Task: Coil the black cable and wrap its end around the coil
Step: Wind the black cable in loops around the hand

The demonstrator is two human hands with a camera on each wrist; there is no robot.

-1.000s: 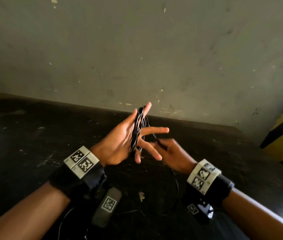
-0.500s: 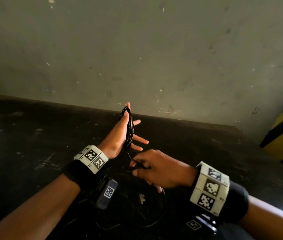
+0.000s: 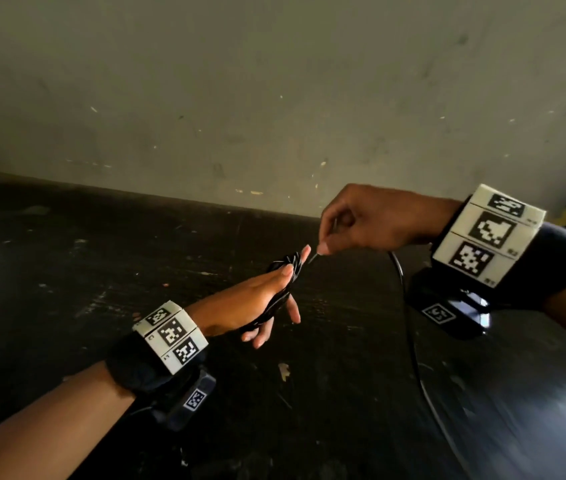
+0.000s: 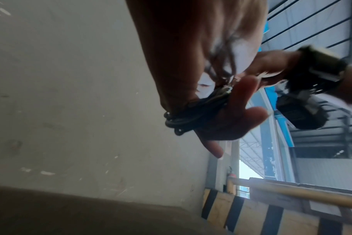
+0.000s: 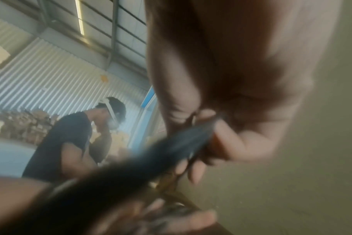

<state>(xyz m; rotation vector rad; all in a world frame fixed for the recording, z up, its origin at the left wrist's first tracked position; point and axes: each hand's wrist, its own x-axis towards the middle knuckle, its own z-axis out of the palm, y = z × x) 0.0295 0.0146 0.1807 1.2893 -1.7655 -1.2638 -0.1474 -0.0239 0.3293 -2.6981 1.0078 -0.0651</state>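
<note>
**Coiling in progress, next loop going on**

Landmark: the left hand [image 3: 257, 299].

- Loose tail of the black cable [image 3: 409, 327] sits nearest the person, to the right of the left hand. It drops below the right wrist and trails down toward the desk [image 3: 66, 271]. Plenty of slack left, so my read is the coiling is not finished and the end-wrap has not started.
- Left hand is held above the desk, fingers straight and slightly spread, palm turned inward. It acts as the former: the coil [image 3: 283, 289] runs lengthwise around it, from near the wrist up to the fingertips. Left wrist view shows the strands bunched across the fingers [image 4: 191, 117]. Grip state: spread, fingers not curled onto the coil.
- Right hand [image 3: 375, 220] is just beyond the left fingertips, up and to the right. Thumb and forefinger pinch the cable's free run, which goes taut from the pinch to the top of the coil. Right wrist view is blurred and adds only that fingers close on a dark strand [image 5: 183, 143].
- Behind both hands: plain wall [image 3: 274, 98].

Step in hand: laying another turn over the left hand.

Next move needs: right hand carries the strand around the left hand with tension kept, sliding the pinch along the slack. Left fingers need to stay stiff so loops don't slide off the tips. Risk: the trailing slack snagging on the right wrist unit.
</note>
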